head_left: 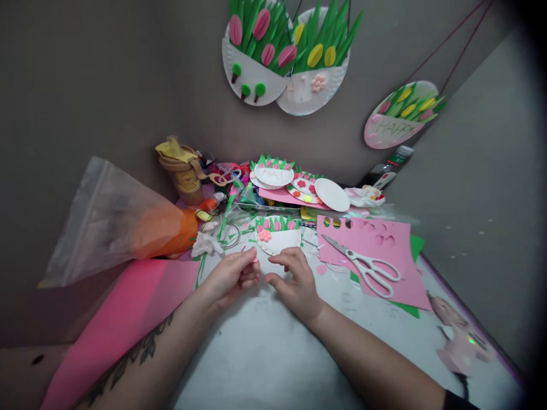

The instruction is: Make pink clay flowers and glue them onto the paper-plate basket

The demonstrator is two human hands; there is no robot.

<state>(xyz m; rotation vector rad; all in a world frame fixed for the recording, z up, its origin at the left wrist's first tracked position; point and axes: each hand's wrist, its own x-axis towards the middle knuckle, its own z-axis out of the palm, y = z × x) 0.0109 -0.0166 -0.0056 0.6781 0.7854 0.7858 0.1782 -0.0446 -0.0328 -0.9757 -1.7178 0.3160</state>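
My left hand (234, 272) is closed in a pinch over the white table (256, 353), with a tiny pink bit showing at its fingertips. Just to its right, my right hand (297, 282) has its thumb and fingers apart, with nothing between them. The two hands do not touch. Beyond them lies a small paper-plate basket (280, 242) with green paper leaves, pink tulips and a pink flower at its left side.
White scissors (367, 266) lie on pink paper (391, 236) at the right. A glue gun (459, 336) sits near the right edge. Leftward are a plastic bag (111, 222) and a tan cup (183, 176). Plate crafts (314, 94) hang on the wall.
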